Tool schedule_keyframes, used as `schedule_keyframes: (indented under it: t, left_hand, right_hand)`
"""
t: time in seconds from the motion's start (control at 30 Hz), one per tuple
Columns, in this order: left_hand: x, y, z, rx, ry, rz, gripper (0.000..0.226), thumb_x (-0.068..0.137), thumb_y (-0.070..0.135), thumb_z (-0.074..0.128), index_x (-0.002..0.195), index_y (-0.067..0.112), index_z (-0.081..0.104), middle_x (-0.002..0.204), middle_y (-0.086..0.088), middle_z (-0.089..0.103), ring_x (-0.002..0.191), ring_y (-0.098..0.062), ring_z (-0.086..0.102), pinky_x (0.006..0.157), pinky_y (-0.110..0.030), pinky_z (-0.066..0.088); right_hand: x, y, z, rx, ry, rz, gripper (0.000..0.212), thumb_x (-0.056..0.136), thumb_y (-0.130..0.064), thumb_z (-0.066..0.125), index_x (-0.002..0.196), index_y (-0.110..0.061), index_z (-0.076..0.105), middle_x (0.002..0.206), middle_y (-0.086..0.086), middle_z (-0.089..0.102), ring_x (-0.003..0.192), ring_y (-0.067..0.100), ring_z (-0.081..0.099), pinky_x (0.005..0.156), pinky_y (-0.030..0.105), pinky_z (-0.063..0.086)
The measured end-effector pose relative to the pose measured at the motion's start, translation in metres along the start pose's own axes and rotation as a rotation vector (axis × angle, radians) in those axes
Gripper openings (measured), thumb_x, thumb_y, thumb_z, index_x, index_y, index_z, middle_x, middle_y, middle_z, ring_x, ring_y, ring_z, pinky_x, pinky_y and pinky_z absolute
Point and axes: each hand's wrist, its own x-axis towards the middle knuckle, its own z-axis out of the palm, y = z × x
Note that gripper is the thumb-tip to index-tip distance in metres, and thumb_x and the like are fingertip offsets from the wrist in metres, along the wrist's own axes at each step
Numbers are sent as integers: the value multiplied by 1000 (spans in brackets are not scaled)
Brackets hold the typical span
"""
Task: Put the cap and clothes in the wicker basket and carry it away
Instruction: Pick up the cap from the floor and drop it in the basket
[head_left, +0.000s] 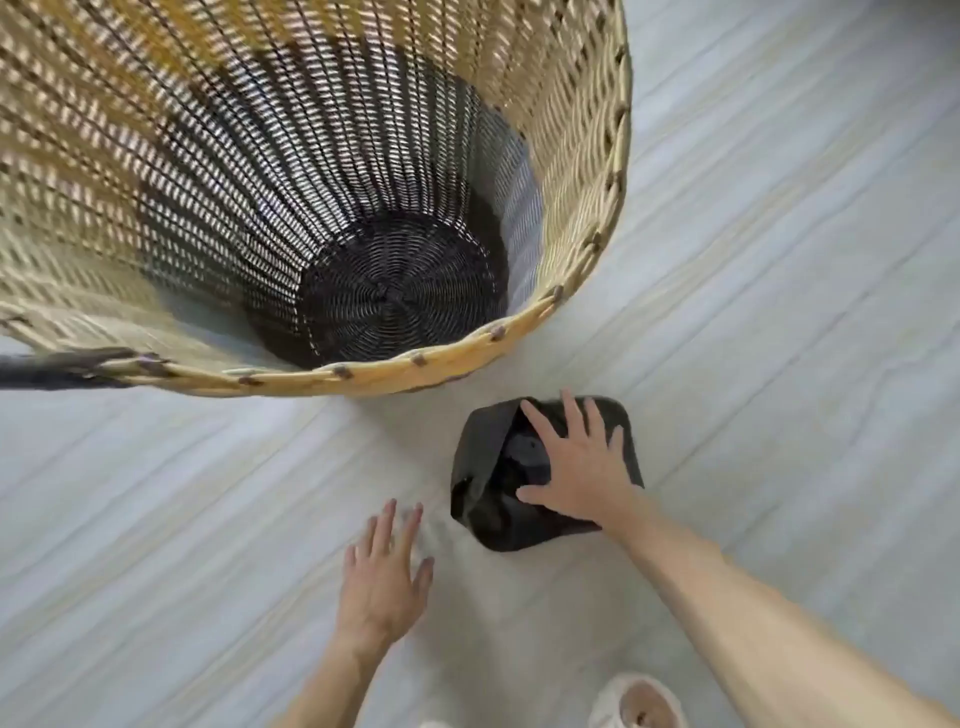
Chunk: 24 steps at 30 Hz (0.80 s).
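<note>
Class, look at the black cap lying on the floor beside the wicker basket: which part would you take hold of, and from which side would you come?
Probably the cap is best taken from above, the grip closing on its soft, crumpled crown. It lies low on the floor, so the sides offer little. The right hand is spread on top of it; the left hand is open beside it. The basket stands open just beyond.

A tall tan wicker basket (597, 260) with a dark woven bottom fills the upper left, empty. A black cap (483, 467) lies crumpled on the floor, lower centre-right.
</note>
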Motion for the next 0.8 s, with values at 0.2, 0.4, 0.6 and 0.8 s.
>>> schedule_keyframes:
  t: [0.2,0.4,0.6,0.8]
  left_hand:
    - [2,-6,35,58,25,-20,74,93,56,31,151,39,-13,162,1,-18,151,-25,-10,120,-47,19]
    - [-32,9,-23,-4,-232,-96,61,96,40,36,153,23,22,165,-4,13,149,-26,21,119,-40,24]
    - [-150,45,-123,-176,-342,-175,52,97,35,37,147,21,37,161,-5,25,143,-25,35,114,-35,30]
    - [-299,86,-249,-494,-355,-332,44,95,33,46,135,14,53,141,-10,56,129,-28,53,103,-31,40]
  right_hand:
    - [25,26,31,-373,135,-90,82,84,-51,58,153,-29,19,141,14,44,131,36,38,109,56,26]
    - [-60,31,27,-113,-86,223,39,88,-18,43,127,-18,49,117,11,52,102,36,60,79,39,48]
    - [-207,15,-65,343,-157,469,36,79,-23,57,114,-22,65,114,12,71,109,35,62,77,33,45]
    - [-389,-24,-222,658,-143,565,51,79,-32,69,128,-24,59,121,3,69,113,25,62,89,31,43]
